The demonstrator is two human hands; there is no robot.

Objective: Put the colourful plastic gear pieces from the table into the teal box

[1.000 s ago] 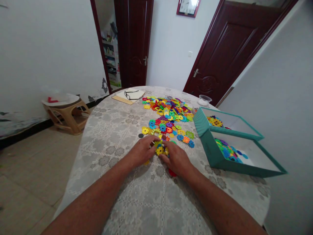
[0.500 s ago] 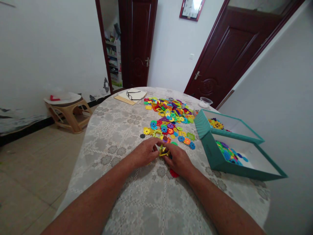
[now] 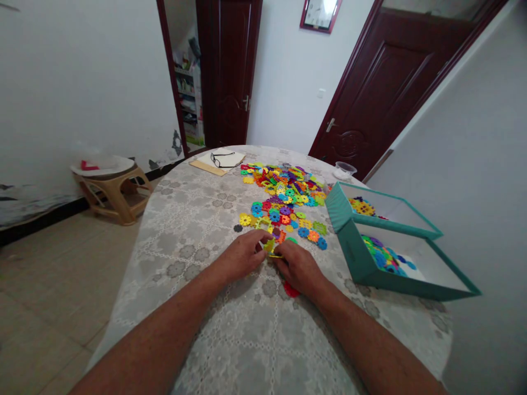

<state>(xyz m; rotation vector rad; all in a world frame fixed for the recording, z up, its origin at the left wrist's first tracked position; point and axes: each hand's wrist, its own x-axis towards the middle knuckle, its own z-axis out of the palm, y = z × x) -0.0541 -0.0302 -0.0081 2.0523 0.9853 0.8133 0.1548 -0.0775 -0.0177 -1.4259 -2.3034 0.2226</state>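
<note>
Patterned grey tablecloth (image 3: 263,340) covers the round table, and above its middle is a small group of yellow snowflake-shaped plastic pieces (image 3: 269,246), between the two hands. Right hand (image 3: 298,264) pinches these pieces from the right, with its fingers bent and closed. Left hand (image 3: 246,253) has curved fingers at their left edge; whether it really grips them, I cannot tell. One red piece (image 3: 291,289) lies on the near side, partly under the right hand, and one black piece (image 3: 237,228) lies to the far left of the hands. Just beyond, many loose coloured pieces (image 3: 274,216) are spread, and farther is a dense heap (image 3: 288,184). To the right stands a teal box (image 3: 349,252) with two open parts, both containing pieces. At the far left, black-framed glasses (image 3: 217,162) rest on paper (image 3: 203,167); at the far right is a clear plastic bowl (image 3: 346,168).
</note>
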